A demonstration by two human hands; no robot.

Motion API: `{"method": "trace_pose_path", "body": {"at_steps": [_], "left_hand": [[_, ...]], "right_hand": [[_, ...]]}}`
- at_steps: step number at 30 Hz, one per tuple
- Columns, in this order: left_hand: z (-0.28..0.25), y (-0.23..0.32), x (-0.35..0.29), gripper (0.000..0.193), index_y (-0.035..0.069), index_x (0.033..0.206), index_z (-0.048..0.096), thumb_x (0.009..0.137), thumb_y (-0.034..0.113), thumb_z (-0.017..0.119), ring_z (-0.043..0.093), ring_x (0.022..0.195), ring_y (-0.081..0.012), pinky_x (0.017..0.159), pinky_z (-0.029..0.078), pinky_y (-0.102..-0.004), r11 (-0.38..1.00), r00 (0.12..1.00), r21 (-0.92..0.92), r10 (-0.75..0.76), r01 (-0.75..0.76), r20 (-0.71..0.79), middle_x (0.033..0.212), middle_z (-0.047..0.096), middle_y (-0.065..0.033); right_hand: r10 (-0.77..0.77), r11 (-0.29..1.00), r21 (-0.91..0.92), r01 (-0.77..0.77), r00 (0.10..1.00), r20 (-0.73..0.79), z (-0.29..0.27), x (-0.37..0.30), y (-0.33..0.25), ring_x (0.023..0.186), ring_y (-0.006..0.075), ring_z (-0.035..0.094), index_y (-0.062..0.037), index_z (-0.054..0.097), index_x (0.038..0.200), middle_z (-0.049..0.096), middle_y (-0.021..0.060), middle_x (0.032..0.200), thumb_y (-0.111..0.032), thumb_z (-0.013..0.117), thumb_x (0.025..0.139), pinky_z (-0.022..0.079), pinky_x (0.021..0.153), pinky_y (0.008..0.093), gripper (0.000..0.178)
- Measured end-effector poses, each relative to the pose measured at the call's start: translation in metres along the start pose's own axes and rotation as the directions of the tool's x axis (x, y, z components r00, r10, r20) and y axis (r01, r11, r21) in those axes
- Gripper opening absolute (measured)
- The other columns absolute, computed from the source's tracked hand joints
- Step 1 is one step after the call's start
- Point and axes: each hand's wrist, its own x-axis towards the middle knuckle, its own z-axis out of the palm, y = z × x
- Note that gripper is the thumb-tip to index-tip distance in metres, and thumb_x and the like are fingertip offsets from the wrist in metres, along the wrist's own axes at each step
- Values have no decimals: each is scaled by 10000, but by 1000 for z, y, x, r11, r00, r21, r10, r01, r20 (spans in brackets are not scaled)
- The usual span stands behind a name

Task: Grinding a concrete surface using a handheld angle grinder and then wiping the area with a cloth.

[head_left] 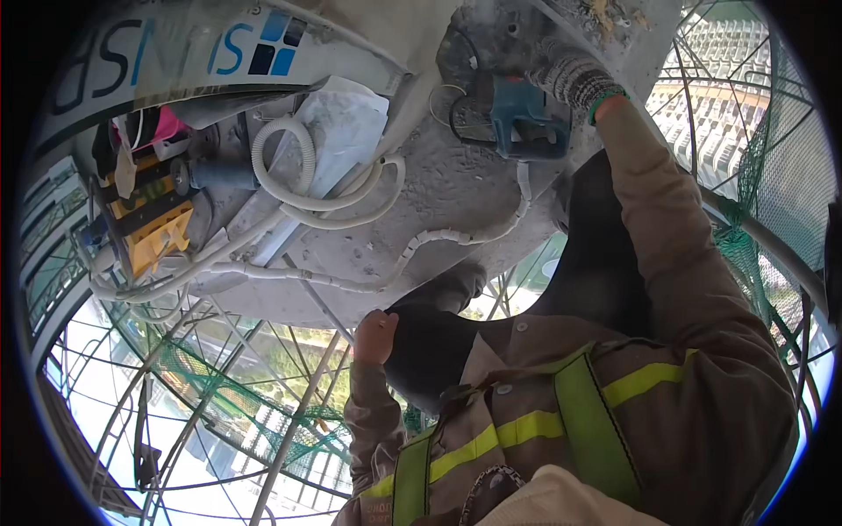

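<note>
My right hand (pixel 574 83), in a grey and white knitted glove with a green cuff, reaches to the far side of the ledge. Its fingers look curled at the upper right of a blue corded power tool (pixel 531 127); whatever they grip is hidden. The tool's loop handle points toward me, with no hand on it. A pale, tape-wrapped cord (pixel 438 237) runs from that handle to the left. Bare and closed, my left hand (pixel 375 337) is beside my dark-clad leg (pixel 430 346). I cannot make out whether it holds something.
On the dusty grey ledge (pixel 456 197) lie a coiled whitish hose (pixel 285 158), a pale sheet (pixel 342 123), a dark blue cylindrical tool (pixel 219 174) and a yellow bracket-like part (pixel 158 237). A lettered panel (pixel 193 48) stands behind. Metal bars and green netting (pixel 197 373) surround a drop below.
</note>
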Motion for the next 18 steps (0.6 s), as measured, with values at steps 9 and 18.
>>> {"method": "trace_pose_path", "body": {"at_steps": [9, 18], "left_hand": [[83, 82, 123, 191, 24, 859, 624, 935, 190, 679, 628, 888, -413, 779, 499, -507, 888, 894, -112, 447, -445, -6, 899, 649, -191], [160, 275, 256, 350, 114, 1202, 650, 856, 165, 673, 575, 1215, -354, 1070, 415, -468, 421, 364, 353, 905, -836, -219, 1255, 603, -128]], "right_hand": [[13, 991, -107, -81, 851, -525, 22, 91, 33, 1376, 378, 517, -55, 467, 1521, 524, 191, 1513, -480, 739, 890, 453, 1154, 435, 808], [-39, 984, 126, 130, 833, -552, 13, 101, 26, 1219, 406, 619, -35, 653, 1300, 676, 243, 1274, -599, 771, 820, 487, 1051, 470, 750]]}}
